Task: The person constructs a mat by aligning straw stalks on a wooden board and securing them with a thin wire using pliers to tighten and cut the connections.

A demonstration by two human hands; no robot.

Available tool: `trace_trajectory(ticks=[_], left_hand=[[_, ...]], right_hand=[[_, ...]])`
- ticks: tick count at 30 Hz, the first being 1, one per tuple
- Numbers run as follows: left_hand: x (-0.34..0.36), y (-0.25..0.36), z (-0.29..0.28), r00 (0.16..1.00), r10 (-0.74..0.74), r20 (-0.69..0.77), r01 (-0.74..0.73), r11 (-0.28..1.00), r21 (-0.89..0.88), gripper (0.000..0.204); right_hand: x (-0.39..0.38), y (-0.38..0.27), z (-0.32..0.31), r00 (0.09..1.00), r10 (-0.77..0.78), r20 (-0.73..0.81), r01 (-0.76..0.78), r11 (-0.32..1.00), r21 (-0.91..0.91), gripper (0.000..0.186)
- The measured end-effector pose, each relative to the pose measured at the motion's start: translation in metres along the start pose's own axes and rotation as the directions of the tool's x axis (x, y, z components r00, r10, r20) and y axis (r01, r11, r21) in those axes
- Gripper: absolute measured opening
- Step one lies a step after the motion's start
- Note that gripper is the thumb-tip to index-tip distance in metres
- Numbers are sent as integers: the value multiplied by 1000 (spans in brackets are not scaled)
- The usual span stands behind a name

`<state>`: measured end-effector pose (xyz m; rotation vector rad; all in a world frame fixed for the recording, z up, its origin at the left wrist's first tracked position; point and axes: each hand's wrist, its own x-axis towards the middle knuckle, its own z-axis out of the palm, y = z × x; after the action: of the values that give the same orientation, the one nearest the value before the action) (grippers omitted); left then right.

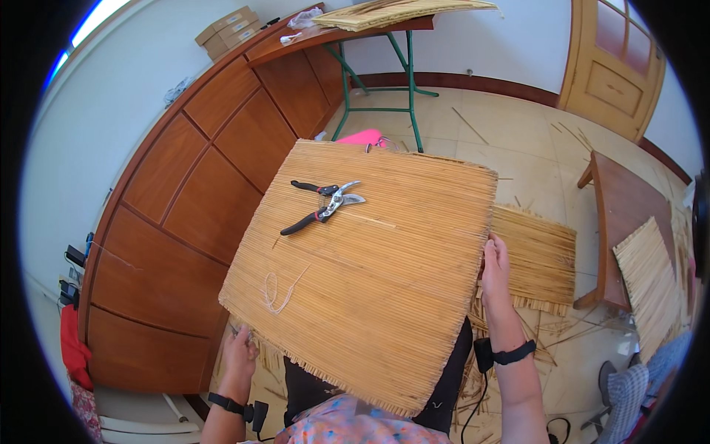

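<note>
While the straw mat [370, 281] is held up over the person's lap, tilted with its far edge higher, both hands grip it from opposite sides. The left hand [240, 354] is closed on the near left corner of the mat, its fingers tucked under the fringe of cut stalk ends. The right hand [494, 268] is clamped on the right edge, the thumb on top and the fingers out of sight beneath. The two hands are well apart, the full width of the mat between them.

On the mat, toward its far left corner, lie pruning shears [325, 206] with black and red handles, their blades pointing to the right. Near the left edge a loose loop of pale string [279, 290] rests on the stalks.

Both wrists wear black bands [514, 353] with a small black box attached. Below and to the right of the held mat, a second straw mat [536, 255] lies on the tiled floor [518, 140], with loose stalks scattered around it. Something pink [360, 137] shows just past the far edge of the held mat. A wooden cabinet [185, 214] runs along the left. A green-legged table [377, 70] stands at the back with more mats stacked on it, and a low wooden bench [625, 214] on the right carries another mat [651, 285].
</note>
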<state>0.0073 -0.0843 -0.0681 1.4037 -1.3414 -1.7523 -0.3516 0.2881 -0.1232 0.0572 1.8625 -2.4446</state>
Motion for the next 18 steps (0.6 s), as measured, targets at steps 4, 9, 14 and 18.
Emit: trace_trajectory(ticks=[4, 9, 14, 18], left_hand=[[3, 3, 4, 1000, -27, 11, 27, 1000, 14, 17], [3, 3, 6, 999, -38, -31, 39, 999, 33, 16], [1, 5, 12, 1000, -28, -12, 29, 999, 31, 15], [4, 5, 11, 999, -21, 27, 20, 999, 39, 14]], right_hand=[[-15, -6, -1, 996, 33, 79, -36, 999, 32, 34], [-19, 1, -2, 985, 65, 162, -63, 998, -17, 24], [-26, -8, -7, 978, 47, 204, -46, 999, -11, 29], [-35, -27, -8, 969, 247, 29, -248, 962, 110, 29]])
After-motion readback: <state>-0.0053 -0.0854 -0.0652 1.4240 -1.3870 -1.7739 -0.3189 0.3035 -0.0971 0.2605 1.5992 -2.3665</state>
